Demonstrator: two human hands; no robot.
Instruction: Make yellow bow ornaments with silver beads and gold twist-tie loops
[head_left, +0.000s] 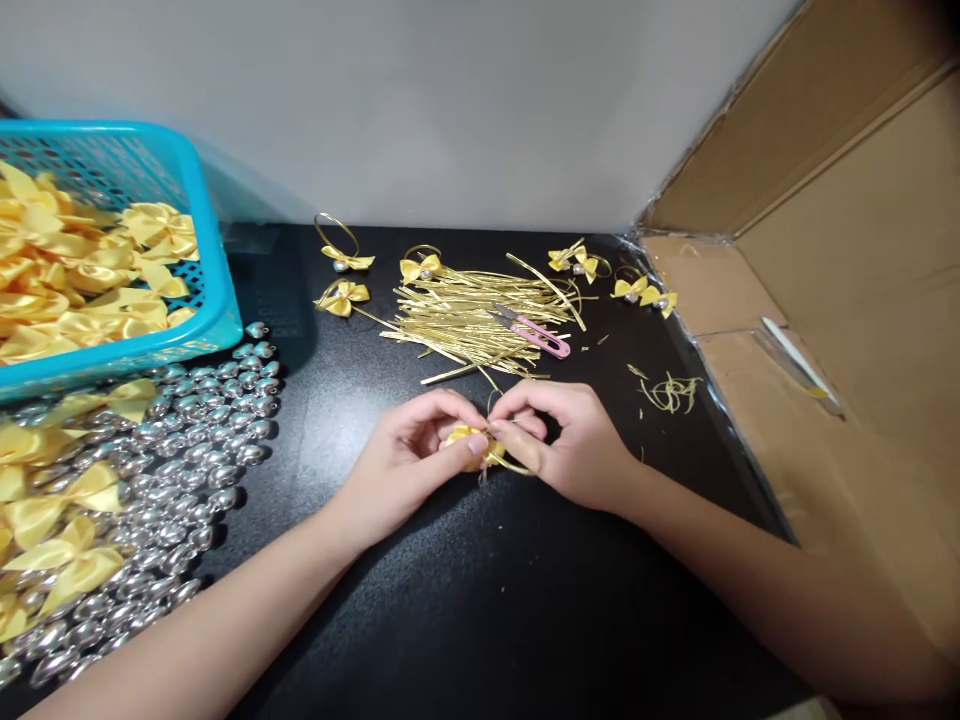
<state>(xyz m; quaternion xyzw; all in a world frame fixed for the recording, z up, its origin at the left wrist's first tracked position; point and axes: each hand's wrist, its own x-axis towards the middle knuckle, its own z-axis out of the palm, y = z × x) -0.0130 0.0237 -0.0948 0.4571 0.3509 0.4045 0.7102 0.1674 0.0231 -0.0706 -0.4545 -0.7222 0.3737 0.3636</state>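
Note:
Near the middle of the black table, my left hand [420,440] pinches a yellow ribbon bow [459,436] between thumb and fingers. Right against it, my right hand [566,435] is closed on a gold cord [516,466] that curves out beside the bow. The fingertips of both hands meet at the bow and cover most of it. Just beyond them lies a pile of cut gold cords [465,320], with pink-handled thread snips [544,336] resting on top.
A blue basket [217,270] of yellow bows stands at the left. Silver beads [217,430] and loose bows [75,560] spread before it. Several looped bows [345,297] lie behind. Cord scraps [670,393] lie right, near cardboard [832,430] bearing a white-handled cutter [802,365].

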